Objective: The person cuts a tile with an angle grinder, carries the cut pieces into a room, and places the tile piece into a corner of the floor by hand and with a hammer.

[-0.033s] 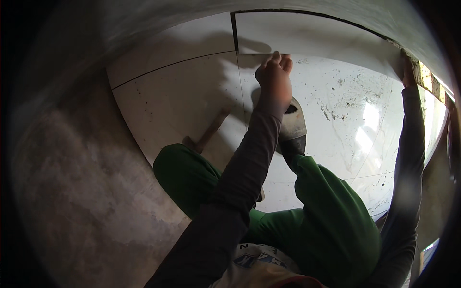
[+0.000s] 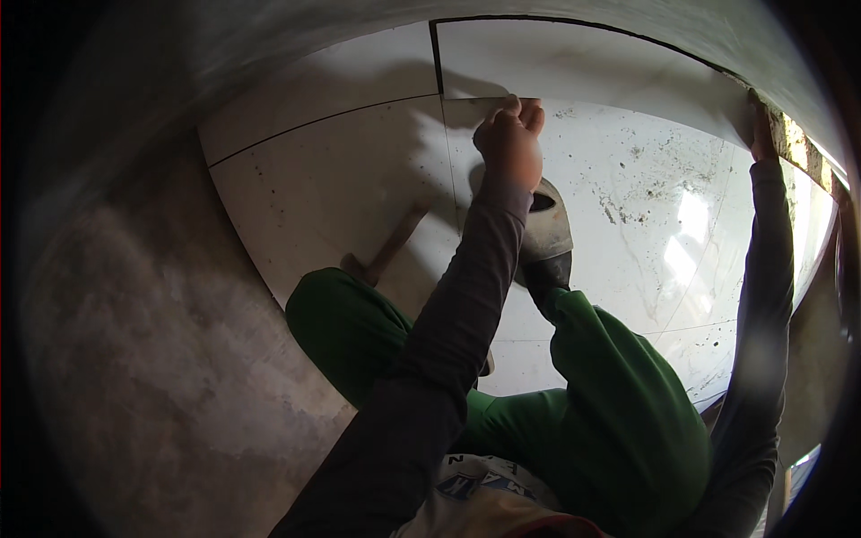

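Observation:
A long white floor tile (image 2: 583,65) lies along the foot of the wall at the far side, in a strip beside the laid tiles. My left hand (image 2: 511,143) is closed at its near edge, close to the left corner, with thumb and fingers pinched on the rim. At the tile's right end, my right hand (image 2: 762,134) grips the edge; shadow covers part of its fingers. A dark gap separates the strip from the neighbouring tile (image 2: 359,67) on the left. A hammer (image 2: 396,240) with a wooden handle rests on the laid tiles, left of my shoe.
Laid white tiles (image 2: 628,233) with scattered grit spread under me. My shoe (image 2: 547,224) stands on them below my left hand. A rough grey floor (image 2: 170,359) lies to the left. The wall (image 2: 296,31) curves along the far side; broken mortar (image 2: 796,143) shows at the right.
The tile's left corner has shifted very slightly away and to the left, and my left hand has moved with it. My right hand stays at the other end.

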Action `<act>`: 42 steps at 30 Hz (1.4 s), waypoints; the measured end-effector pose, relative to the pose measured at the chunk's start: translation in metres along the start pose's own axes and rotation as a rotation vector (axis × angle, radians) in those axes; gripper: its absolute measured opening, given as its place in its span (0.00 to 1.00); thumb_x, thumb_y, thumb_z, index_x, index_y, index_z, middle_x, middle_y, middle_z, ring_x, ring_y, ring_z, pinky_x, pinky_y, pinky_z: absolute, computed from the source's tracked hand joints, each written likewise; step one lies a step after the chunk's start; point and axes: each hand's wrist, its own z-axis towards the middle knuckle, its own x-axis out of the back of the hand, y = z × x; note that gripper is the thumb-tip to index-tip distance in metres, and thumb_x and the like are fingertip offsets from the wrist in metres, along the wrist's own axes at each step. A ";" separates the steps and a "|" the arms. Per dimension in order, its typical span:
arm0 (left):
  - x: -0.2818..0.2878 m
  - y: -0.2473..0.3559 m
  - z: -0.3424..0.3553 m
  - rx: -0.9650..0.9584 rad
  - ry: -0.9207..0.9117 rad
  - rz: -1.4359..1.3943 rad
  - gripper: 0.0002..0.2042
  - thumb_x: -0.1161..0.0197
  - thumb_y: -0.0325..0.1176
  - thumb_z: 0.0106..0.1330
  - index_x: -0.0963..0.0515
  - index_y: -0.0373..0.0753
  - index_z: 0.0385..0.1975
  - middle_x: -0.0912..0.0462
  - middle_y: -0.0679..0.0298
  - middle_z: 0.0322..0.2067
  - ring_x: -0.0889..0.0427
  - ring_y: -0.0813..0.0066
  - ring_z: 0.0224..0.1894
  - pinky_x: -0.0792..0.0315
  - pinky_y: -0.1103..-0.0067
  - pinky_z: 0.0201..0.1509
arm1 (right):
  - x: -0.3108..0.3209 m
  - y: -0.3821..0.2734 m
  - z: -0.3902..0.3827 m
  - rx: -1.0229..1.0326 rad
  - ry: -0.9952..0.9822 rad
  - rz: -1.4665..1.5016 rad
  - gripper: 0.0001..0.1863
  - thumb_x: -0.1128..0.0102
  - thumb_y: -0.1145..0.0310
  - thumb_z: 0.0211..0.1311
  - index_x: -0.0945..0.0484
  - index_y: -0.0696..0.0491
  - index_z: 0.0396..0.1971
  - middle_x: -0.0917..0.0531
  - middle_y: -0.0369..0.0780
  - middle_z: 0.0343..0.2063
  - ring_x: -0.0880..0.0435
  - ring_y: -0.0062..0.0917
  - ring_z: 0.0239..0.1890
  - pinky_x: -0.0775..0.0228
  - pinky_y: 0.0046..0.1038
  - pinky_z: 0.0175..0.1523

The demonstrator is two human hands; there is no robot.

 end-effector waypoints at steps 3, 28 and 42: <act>-0.005 0.005 0.008 -0.023 0.061 -0.025 0.09 0.39 0.25 0.70 0.25 0.26 0.45 0.18 0.55 0.40 0.14 0.63 0.41 0.16 0.69 0.56 | -0.003 0.000 -0.005 0.049 0.008 0.014 0.26 0.43 0.48 0.71 0.19 0.53 0.55 0.19 0.37 0.55 0.26 0.26 0.61 0.41 0.32 0.70; -0.014 0.018 0.014 -0.068 0.019 0.110 0.07 0.44 0.21 0.68 0.26 0.24 0.41 0.17 0.52 0.34 0.13 0.62 0.33 0.12 0.72 0.46 | -0.020 0.007 0.013 0.186 -0.011 -0.060 0.20 0.51 0.51 0.72 0.18 0.50 0.47 0.21 0.37 0.52 0.30 0.28 0.59 0.44 0.36 0.66; 0.004 0.025 0.033 -0.389 0.164 0.640 0.09 0.41 0.23 0.66 0.23 0.26 0.43 0.17 0.52 0.38 0.12 0.59 0.38 0.13 0.71 0.45 | -0.015 0.018 0.019 0.188 0.015 -0.113 0.16 0.47 0.55 0.67 0.18 0.51 0.39 0.20 0.37 0.43 0.27 0.28 0.49 0.40 0.37 0.56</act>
